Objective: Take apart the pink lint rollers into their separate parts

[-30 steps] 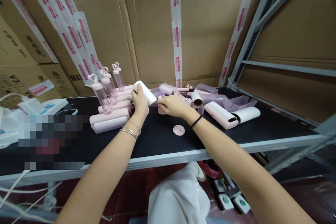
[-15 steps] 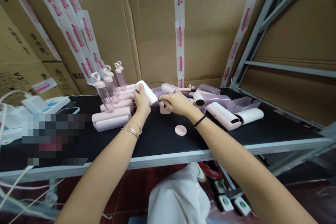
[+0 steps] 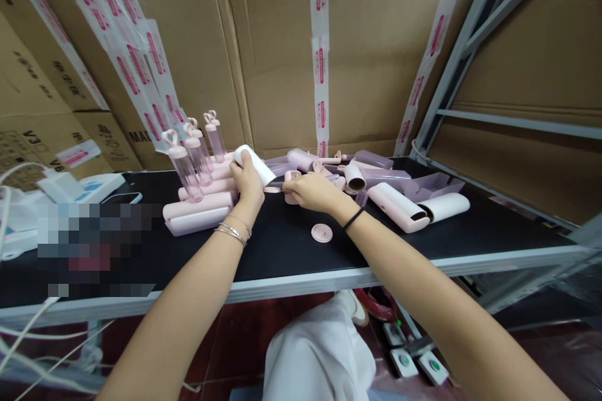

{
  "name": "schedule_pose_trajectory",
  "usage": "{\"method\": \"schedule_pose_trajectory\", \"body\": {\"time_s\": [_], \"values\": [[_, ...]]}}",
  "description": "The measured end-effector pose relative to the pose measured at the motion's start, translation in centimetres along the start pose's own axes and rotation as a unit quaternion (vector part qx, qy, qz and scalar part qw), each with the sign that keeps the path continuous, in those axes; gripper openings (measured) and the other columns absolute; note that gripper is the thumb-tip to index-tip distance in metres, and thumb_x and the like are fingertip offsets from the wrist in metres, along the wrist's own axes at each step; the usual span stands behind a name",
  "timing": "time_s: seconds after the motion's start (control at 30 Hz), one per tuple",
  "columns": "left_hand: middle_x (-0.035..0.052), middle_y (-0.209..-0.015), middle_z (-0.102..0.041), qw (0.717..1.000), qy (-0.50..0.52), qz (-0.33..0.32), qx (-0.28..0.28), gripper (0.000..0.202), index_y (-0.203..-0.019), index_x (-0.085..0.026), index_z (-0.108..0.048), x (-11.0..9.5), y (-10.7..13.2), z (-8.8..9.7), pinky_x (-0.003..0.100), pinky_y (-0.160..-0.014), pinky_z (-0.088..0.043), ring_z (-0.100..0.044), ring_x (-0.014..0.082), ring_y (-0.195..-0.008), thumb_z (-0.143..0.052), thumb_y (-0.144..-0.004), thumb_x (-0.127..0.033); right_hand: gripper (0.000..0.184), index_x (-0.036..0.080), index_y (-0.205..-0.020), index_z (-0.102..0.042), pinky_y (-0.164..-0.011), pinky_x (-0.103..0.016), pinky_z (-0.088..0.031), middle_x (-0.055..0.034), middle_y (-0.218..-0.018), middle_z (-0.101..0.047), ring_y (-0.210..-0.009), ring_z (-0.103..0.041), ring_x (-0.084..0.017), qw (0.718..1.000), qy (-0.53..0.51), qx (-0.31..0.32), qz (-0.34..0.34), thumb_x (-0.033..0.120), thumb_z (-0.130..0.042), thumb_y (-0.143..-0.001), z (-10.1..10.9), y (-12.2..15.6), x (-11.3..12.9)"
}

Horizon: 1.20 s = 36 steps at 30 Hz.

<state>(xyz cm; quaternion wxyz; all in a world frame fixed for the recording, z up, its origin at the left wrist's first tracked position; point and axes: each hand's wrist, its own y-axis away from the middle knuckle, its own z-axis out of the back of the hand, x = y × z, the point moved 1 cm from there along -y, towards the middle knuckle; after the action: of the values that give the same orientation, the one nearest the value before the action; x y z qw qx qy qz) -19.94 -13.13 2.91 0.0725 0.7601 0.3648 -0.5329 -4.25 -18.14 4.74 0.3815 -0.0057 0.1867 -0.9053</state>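
From here, the left hand (image 3: 249, 180) grasps a white roll (image 3: 260, 167), perhaps tilted for easier access; what the right hand (image 3: 311, 190) grips, I cannot tell

Workshop, light assembly station: metal-framed bench (image 3: 282, 250) with black surface, several matching pink tubes (image 3: 182, 170) lined up in a row, multiple white rolls (image 3: 261, 168), big taped cartons (image 3: 273, 62) walling off the back, boxes with green buttons (image 3: 433, 368) underneath, white cables (image 3: 46, 308) at left.
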Motion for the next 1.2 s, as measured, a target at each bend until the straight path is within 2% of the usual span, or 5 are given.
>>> {"method": "schedule_pose_trajectory", "body": {"time_s": [0.13, 0.33, 0.7, 0.93, 1.2], "values": [[0.0062, -0.095, -0.066, 0.995, -0.083, -0.046, 0.003, 0.037, -0.106, -0.019, -0.05, -0.3, -0.7, 0.3, 0.029, -0.077, -0.053, -0.066, 0.0177, -0.088, -0.046, -0.089, -0.052, 0.027, 0.019, -0.096, -0.065, -0.078, -0.032, -0.036, -0.0093, -0.096, -0.07, -0.085, -0.064, -0.022, 0.999, -0.014, -0.008, -0.042, 0.025, -0.039, -0.093, 0.4, 0.0, -0.4], [0.019, -0.142, -0.047, 0.949, -0.267, -0.108, 0.13, 0.051, -0.132, -0.013, -0.044, -0.3, 0.4, 0.2, 0.037, -0.107, -0.039, -0.052, 0.0232, -0.125, -0.057, -0.085, -0.026, 0.028, 0.016, -0.101, -0.064, -0.071, -0.031, -0.039, -0.0132, -0.098, -0.07, -0.088, -0.064, -0.025, 0.987, -0.021, -0.024, -0.157, 0.025, -0.039, -0.092, 0.1, 0.2, -2.7], [0.01, -0.122, -0.067, 0.764, -0.502, -0.132, 0.383, 0.057, -0.116, -0.014, -0.066, -0.4, 0.5, 0.6, 0.033, -0.101, -0.045, -0.061, 0.0232, -0.114, -0.042, -0.068, 0.003, 0.027, 0.016, -0.105, -0.062, -0.065, -0.029, -0.04, -0.0108, -0.091, -0.069, -0.08, -0.062, -0.022, 0.977, -0.093, -0.051, -0.183, 0.024, -0.042, -0.091, -0.4, 0.2, -3.7], [0.0071, -0.121, -0.067, 0.729, -0.436, -0.149, 0.506, 0.052, -0.117, -0.014, -0.065, 0.0, 0.8, 0.0, 0.035, -0.104, -0.044, -0.062, 0.0198, -0.112, -0.037, -0.075, -0.003, 0.059, 0.022, -0.131, -0.053, -0.082, -0.03, -0.044, -0.0114, -0.126, -0.05, -0.098, -0.058, -0.019, 0.987, -0.106, -0.101, -0.072, 0.004, -0.05, -0.075, -0.4, 0.3, -3.5], [0.0126, -0.126, -0.064, 0.741, -0.475, -0.116, 0.461, 0.047, -0.134, -0.01, -0.049, 0.8, 1.0, 0.3, 0.034, -0.104, -0.044, -0.06, 0.019, -0.117, -0.031, -0.091, -0.013, 0.045, 0.024, -0.113, -0.066, -0.074, -0.028, -0.044, -0.0059, -0.116, -0.062, -0.098, -0.061, -0.023, 0.989, -0.054, -0.017, -0.133, 0.011, -0.061, -0.07, 0.3, 1.0, -4.6]]}}
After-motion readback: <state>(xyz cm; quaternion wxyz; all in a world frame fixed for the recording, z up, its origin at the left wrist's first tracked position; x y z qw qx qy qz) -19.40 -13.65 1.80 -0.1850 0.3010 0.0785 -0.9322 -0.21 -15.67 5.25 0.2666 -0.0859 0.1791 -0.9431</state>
